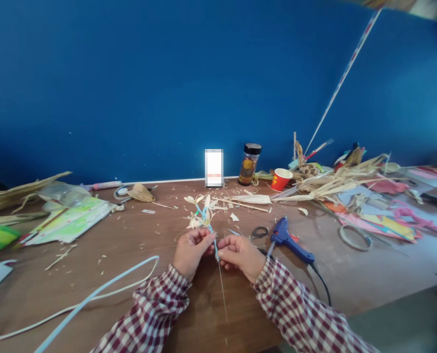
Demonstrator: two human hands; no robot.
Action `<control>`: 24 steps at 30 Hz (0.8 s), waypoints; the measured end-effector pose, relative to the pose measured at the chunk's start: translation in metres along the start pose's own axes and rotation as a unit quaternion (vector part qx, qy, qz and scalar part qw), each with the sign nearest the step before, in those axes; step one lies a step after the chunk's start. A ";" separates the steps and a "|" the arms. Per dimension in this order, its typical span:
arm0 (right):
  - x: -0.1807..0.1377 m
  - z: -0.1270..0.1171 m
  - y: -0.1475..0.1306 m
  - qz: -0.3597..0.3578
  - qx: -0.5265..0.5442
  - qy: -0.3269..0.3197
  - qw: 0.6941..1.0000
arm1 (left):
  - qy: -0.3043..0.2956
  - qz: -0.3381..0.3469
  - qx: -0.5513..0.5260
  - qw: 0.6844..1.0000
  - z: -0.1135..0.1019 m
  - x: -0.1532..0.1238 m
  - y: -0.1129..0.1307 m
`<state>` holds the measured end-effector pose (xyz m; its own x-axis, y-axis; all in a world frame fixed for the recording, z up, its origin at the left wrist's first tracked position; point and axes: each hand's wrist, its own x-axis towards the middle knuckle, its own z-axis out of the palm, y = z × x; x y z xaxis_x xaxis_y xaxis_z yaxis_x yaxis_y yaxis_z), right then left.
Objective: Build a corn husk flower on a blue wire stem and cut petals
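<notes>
A small flower spray with pale, husk-like petals (200, 215) stands above my hands at the middle of the table. My left hand (192, 252) is closed in a pinch on its stem, just under the petals. Light-blue wrapping (216, 249) covers the upper stem. Pinched on the lower end of this wrapping is my right hand (242, 256). A thin bare wire (222, 291) runs down from there toward me. To the right of my right hand lies a blue glue gun (290, 241), with black-handled scissors (259, 232) beside it, partly hidden.
A long light-blue strip (104, 290) loops over the table at left. A lidded jar (249, 165), a red paper cup (281, 180) and a bright white upright object (214, 167) stand by the blue wall. Dried husks (336, 184) and coloured paper are heaped at right.
</notes>
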<state>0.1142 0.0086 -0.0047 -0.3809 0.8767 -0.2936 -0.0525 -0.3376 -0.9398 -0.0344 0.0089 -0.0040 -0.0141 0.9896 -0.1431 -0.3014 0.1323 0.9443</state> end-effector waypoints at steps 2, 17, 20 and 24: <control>0.000 0.001 0.001 -0.039 -0.037 0.010 0.999 | 0.007 0.006 0.000 1.000 0.001 0.000 -0.002; -0.005 0.003 -0.001 -0.079 -0.125 0.070 0.987 | 0.105 0.049 0.012 0.993 -0.005 0.006 -0.001; -0.003 0.006 0.002 -0.069 -0.162 0.037 0.984 | 0.109 0.062 0.012 0.992 -0.005 0.007 -0.002; -0.009 0.006 -0.003 -0.184 -0.265 0.135 0.937 | 0.125 0.058 -0.005 0.990 -0.003 0.006 -0.001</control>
<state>0.1125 -0.0003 0.0023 -0.1754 0.9793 0.1005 0.3585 0.1587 -0.9199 -0.0375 0.0147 -0.0065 -0.2837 0.9533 -0.1035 -0.2940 0.0163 0.9557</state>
